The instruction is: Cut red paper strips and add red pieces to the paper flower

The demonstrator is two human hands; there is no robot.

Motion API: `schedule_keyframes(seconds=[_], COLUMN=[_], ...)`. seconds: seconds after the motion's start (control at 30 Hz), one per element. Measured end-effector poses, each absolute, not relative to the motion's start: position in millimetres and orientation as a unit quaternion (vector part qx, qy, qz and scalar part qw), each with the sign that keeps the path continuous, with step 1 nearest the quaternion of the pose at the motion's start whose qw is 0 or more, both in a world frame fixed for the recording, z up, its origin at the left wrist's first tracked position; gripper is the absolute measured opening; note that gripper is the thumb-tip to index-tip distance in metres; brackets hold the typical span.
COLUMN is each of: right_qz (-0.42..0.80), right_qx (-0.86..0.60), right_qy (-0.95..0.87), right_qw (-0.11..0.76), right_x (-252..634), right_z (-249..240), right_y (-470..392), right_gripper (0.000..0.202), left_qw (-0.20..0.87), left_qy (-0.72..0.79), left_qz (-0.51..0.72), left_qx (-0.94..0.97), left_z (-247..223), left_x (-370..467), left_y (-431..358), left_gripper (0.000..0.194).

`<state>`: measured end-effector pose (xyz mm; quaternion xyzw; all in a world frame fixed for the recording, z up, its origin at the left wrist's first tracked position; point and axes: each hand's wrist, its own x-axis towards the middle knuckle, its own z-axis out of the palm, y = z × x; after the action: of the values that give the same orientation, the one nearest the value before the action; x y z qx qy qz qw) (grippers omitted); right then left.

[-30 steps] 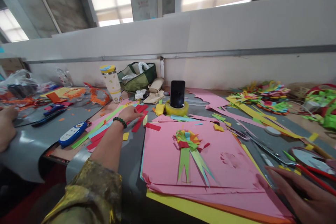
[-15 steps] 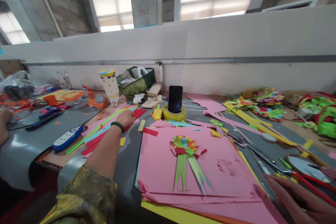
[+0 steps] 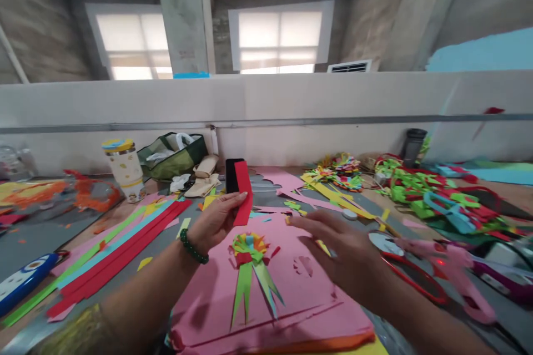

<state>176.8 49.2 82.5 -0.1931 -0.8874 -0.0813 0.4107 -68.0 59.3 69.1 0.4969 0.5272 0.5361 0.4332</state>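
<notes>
My left hand (image 3: 219, 216), with a green bead bracelet at its wrist, pinches a short red paper strip (image 3: 244, 191) upright in front of the black phone (image 3: 231, 177). To the right, my right hand (image 3: 339, 249) hovers over the pink paper stack (image 3: 303, 310) with fingers spread and nothing visibly held. Between and below the hands, a paper rosette (image 3: 250, 247) with green forked tails lies flat on the pink sheet. Long red strips (image 3: 125, 252) rest beside blue and green ones at the left.
A patterned tumbler (image 3: 125, 172) and a green bag (image 3: 172, 158) stand at the back left. On the right lie a pink glue gun (image 3: 458, 274), red-handled scissors (image 3: 416, 277) and heaps of colourful paper pieces (image 3: 445, 199). A blue-and-white tool (image 3: 27, 283) is at far left.
The view has swung right. My left hand has come from the strips to the middle, raising a red piece. My right hand has moved from the scissors side to above the pink paper.
</notes>
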Motion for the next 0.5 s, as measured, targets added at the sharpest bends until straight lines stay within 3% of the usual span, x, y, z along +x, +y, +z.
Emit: schedule_keyframes(seconds=[0.1, 0.27, 0.5], right_qz=[-0.02, 0.111, 0.247], right_qx=[-0.152, -0.127, -0.163], right_qy=[-0.911, -0.905, -0.883], right_qw=[0.382, 0.391, 0.365], right_x=[152, 139, 152], right_z=[62, 26, 40], right_y=[70, 88, 85], right_gripper=[0.033, 0.015, 0.013], left_qw=[0.498, 0.568, 0.589], left_qy=[0.465, 0.42, 0.427], left_qz=[0.563, 0.561, 0.554], left_qx=[0.468, 0.432, 0.404], left_z=[52, 28, 34], left_x=[-44, -35, -52], left_y=[61, 59, 56], left_gripper=[0.025, 0.027, 0.034])
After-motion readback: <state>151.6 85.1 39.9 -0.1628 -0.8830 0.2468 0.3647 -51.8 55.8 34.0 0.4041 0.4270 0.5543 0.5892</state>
